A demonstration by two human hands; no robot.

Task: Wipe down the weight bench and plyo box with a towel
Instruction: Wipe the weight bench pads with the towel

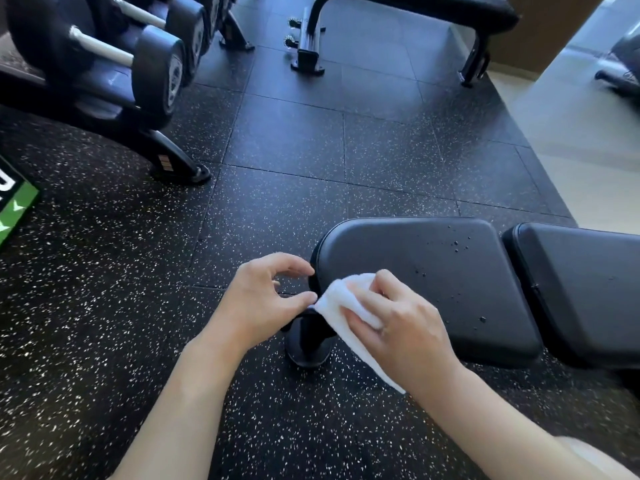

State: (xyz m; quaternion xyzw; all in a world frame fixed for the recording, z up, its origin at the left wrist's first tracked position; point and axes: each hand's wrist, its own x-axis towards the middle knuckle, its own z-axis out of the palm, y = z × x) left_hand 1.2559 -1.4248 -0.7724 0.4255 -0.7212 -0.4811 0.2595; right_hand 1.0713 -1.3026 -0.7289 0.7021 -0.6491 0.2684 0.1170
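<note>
A black padded weight bench [450,271] runs to the right, its seat pad dotted with small droplets and its back pad [581,289] beyond a gap. A white towel [343,299] lies over the seat pad's near left corner. My right hand [398,323] presses on the towel with its fingers curled over it. My left hand [263,296] is just left of the pad's end, thumb and fingertips pinching the towel's left corner. A black and green box [14,206] shows at the left edge.
A dumbbell rack [104,74] with heavy dumbbells stands at the upper left, one foot [187,171] reaching onto the speckled rubber floor [277,188]. Another bench frame [398,26] stands at the top. The bench's round foot [308,348] is under my hands. Pale flooring lies at right.
</note>
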